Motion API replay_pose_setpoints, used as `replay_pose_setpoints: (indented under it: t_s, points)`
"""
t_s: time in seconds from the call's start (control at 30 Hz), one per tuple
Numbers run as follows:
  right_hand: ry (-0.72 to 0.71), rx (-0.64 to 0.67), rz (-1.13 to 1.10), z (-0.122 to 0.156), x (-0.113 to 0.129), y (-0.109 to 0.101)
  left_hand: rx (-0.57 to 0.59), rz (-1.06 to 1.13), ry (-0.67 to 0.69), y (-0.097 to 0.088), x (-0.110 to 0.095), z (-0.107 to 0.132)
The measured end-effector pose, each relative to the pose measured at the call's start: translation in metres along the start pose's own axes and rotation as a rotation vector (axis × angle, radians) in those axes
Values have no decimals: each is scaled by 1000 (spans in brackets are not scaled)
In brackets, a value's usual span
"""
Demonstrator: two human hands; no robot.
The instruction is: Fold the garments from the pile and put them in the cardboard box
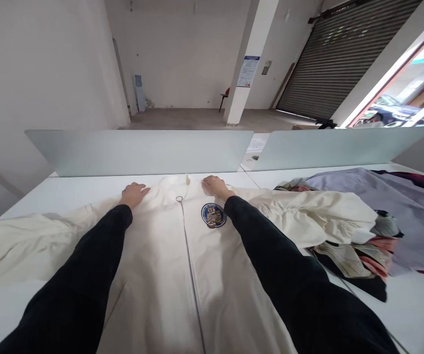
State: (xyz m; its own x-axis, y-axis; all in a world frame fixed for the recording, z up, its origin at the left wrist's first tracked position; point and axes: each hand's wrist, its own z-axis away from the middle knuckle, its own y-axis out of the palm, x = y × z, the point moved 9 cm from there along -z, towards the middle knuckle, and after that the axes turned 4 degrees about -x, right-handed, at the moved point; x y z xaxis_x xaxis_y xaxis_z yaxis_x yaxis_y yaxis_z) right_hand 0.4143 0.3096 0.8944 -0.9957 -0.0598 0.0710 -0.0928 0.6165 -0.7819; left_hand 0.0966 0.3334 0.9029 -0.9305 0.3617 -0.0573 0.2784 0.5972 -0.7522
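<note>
A cream jacket (163,255) lies spread front side up on the white table, its sleeves out to both sides. A silver zipper (189,250) with a ring pull (179,199) runs down its middle, closed up to near the collar. A round blue owl patch (213,215) sits on the chest to the right. My left hand (134,194) rests on the jacket's left shoulder, thumb apart from the fingers. On the other shoulder, near the collar, lies my right hand (215,187), its fingers slightly bent against the cloth. Black sleeves cover both my forearms.
To the right, a pile of clothes holds a lavender garment (392,216) and a patterned cloth (355,260), partly under the jacket's sleeve. Frosted glass dividers (149,152) line the table's far edge. Beyond stand a pillar (250,54), a water dispenser (140,93) and a roller shutter (337,59).
</note>
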Motion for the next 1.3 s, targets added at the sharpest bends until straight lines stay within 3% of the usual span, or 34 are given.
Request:
replay_pose_setpoints:
  t_s: [0.13, 0.33, 0.63, 0.8, 0.9, 0.97, 1.1, 1.3]
  points:
    - [5, -16, 8, -9, -8, 7, -12, -45, -7, 10, -1, -7]
    - [62, -168, 0, -30, -20, -10, -174, -154, -104, -5, 19, -27]
    - [137, -210, -21, -33, -28, 29, -209, -165, -49, 23, 20, -30]
    - [102, -261, -25, -34, -28, 28, -244, -101, -29, 18, 22, -33]
    - [36, -330, -71, -33, -23, 21, -310, -11, 30, 8, 13, -33]
    - [-52, -369, -143, -32, -17, 18, -267, 40, 114, 11, 0, -34]
    - [-199, -318, -221, -34, -7, 25, -30, 46, 240, 40, -22, -34]
    - [-252, -253, -243, -45, -6, 41, 164, -16, 179, 69, -12, -36]
